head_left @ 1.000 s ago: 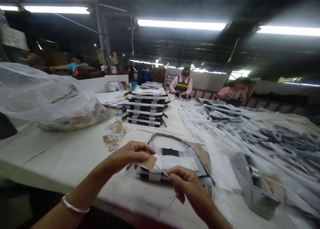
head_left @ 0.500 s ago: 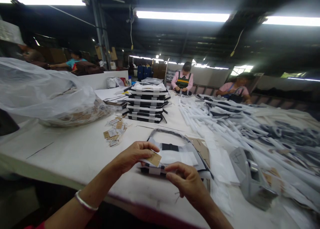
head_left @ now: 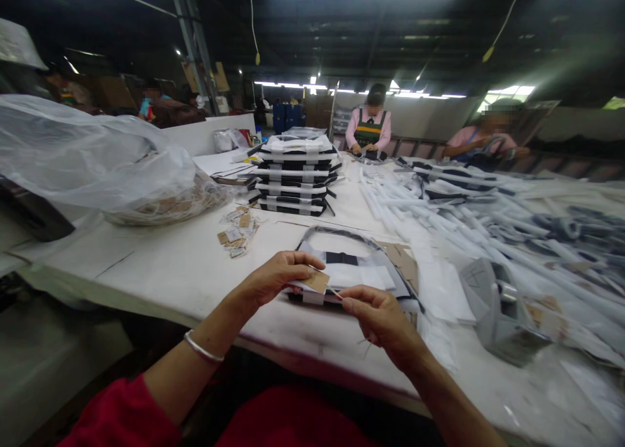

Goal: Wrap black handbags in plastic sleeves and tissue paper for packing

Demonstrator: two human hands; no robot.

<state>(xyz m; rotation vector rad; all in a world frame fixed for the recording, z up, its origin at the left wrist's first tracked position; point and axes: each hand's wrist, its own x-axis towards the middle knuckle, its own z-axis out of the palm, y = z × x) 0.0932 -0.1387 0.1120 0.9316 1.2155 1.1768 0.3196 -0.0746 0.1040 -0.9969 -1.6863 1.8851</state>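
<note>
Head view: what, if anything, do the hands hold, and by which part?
The left hand pinches a brown tag by its left end; the right hand, its string near the tag.

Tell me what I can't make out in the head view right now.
Head view: any print on the held brown tag; too small and blurred.
Head view: near left part of the handbag; left hand covers it.
Head view: most contents of the plastic bag; its cloudy film veils them.

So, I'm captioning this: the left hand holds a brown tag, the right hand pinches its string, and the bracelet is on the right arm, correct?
Wrong arm: the head view shows the bracelet on the left arm. The left hand holds the brown tag; the right hand pinches its string.
</note>
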